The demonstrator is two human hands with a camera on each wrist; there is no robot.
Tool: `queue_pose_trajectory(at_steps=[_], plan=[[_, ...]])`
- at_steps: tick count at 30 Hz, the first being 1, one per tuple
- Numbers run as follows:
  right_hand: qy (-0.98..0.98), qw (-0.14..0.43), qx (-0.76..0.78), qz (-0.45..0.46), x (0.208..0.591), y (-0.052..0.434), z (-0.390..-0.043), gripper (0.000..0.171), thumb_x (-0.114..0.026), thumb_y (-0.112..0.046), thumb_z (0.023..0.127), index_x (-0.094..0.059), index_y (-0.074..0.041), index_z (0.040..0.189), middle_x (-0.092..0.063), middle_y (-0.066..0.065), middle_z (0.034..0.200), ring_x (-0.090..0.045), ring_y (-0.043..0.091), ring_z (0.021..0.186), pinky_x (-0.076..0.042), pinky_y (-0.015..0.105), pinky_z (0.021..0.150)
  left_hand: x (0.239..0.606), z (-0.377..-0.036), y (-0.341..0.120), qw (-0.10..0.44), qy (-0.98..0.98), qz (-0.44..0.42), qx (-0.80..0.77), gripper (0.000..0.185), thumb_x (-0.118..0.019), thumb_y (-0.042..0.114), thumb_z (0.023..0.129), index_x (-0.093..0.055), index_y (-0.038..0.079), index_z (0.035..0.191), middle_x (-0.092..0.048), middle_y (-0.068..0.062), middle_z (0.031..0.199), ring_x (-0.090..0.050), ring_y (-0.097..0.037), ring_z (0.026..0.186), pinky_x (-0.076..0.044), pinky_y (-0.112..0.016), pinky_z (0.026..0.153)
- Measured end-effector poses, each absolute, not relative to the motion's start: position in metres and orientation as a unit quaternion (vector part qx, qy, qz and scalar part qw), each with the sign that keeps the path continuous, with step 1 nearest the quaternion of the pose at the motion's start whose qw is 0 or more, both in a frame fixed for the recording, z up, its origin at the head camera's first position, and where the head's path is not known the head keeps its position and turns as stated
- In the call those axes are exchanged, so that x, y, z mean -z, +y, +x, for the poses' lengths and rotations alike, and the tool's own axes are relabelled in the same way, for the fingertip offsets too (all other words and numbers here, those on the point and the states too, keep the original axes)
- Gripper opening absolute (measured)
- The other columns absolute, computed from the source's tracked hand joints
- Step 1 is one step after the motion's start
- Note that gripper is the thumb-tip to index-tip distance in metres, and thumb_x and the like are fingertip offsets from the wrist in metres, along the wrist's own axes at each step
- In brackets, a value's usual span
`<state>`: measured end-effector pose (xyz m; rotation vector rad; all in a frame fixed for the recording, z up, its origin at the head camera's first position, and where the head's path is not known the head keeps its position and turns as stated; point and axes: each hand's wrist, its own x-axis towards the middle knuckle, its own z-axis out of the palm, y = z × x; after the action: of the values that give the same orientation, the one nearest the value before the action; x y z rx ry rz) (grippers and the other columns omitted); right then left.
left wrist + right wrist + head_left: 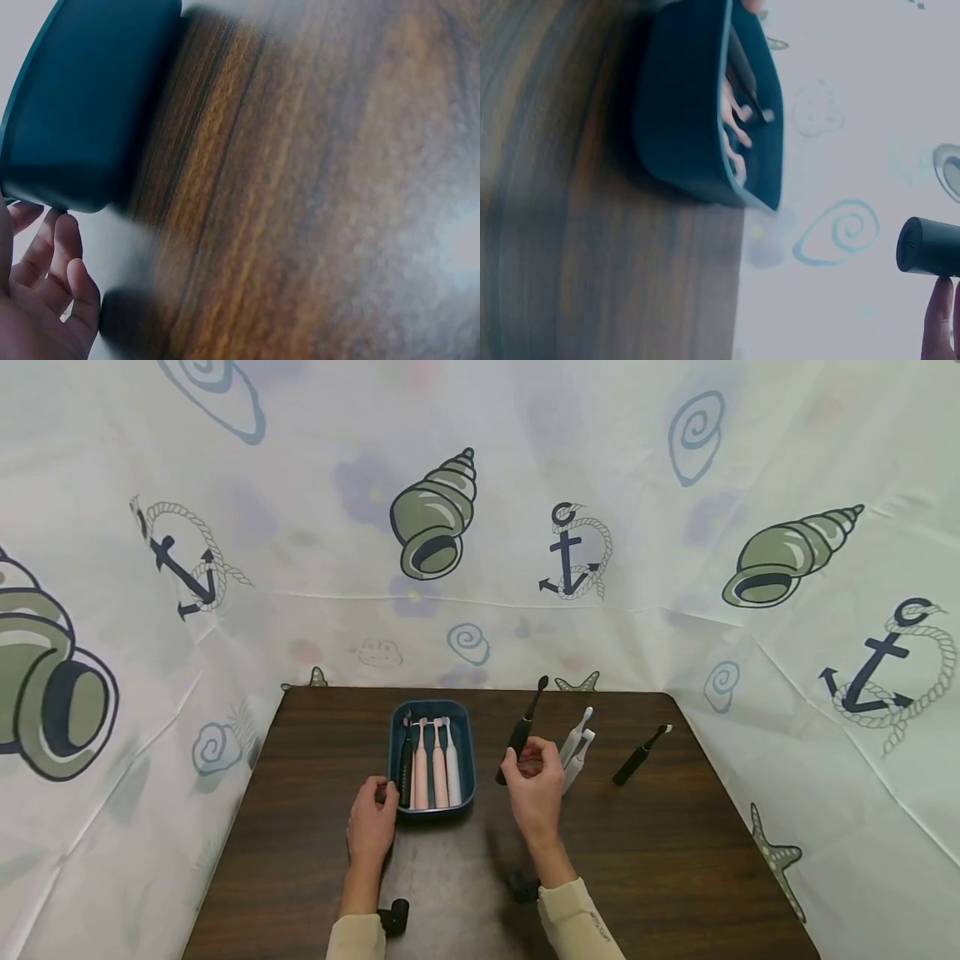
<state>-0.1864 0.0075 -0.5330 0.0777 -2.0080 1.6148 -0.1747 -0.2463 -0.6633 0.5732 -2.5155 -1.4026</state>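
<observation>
My right hand pinches a black electric toothbrush by its handle, brush head up, between the box and the white toothbrushes. In the right wrist view the round handle base shows at the right edge. My left hand holds the near left corner of a dark blue box, a fingertip at its rim. Inside the box lie a black toothbrush, two pink ones, one of them a pink toothbrush beside a white toothbrush, heads toward the far end.
To the right of my right hand lie two white toothbrushes, one a white toothbrush nearer me. Further right lies another black toothbrush. The dark wooden table ends at a patterned cloth behind and at the sides.
</observation>
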Motion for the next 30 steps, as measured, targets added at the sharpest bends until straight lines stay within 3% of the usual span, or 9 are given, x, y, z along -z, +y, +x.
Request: queue_pose_trajectory(at_steps=[5,10,18,30], plan=[[-0.747,0.310,-0.588,0.019,0.526,0.025,-0.185,0.023,-0.078,0.003,0.094,-0.067,0.005,0.114,-0.067,0.025,0.101,-0.066,0.029,0.087,-0.056,0.017,0.074,0.665,-0.174,-0.246,0.108,-0.851,0.196,0.474,0.032,-0.053,0.043,0.111,-0.066,0.019,0.128,-0.072,-0.006,0.122,-0.070,-0.028,0.103,-0.050,-0.053,0.087],[-0.733,0.343,-0.588,0.009,0.518,0.049,-0.185,0.021,-0.074,0.007,0.094,-0.066,0.009,0.113,-0.064,0.023,0.100,-0.063,0.019,0.088,-0.055,0.014,0.072,0.665,-0.174,-0.245,0.102,-0.851,0.195,0.477,0.033,-0.052,0.044,0.111,-0.066,0.019,0.129,-0.072,-0.007,0.124,-0.069,-0.028,0.104,-0.050,-0.054,0.087],[-0.720,0.370,-0.587,-0.022,0.517,0.092,-0.184,0.023,-0.076,-0.003,0.097,-0.068,0.004,0.118,-0.065,0.017,0.104,-0.066,0.010,0.085,-0.056,0.012,0.074,0.664,-0.174,-0.248,0.097,-0.853,0.192,0.475,0.037,-0.052,0.045,0.111,-0.065,0.017,0.132,-0.071,-0.008,0.126,-0.069,-0.029,0.106,-0.049,-0.055,0.087],[-0.734,0.393,-0.544,-0.101,0.532,0.140,-0.177,0.027,-0.075,-0.012,0.098,-0.066,0.006,0.117,-0.064,0.009,0.102,-0.064,0.010,0.089,-0.054,0.010,0.073,0.665,-0.176,-0.249,0.079,-0.854,0.191,0.477,0.040,-0.049,0.050,0.112,-0.063,0.020,0.134,-0.071,-0.007,0.130,-0.068,-0.028,0.109,-0.047,-0.055,0.089]])
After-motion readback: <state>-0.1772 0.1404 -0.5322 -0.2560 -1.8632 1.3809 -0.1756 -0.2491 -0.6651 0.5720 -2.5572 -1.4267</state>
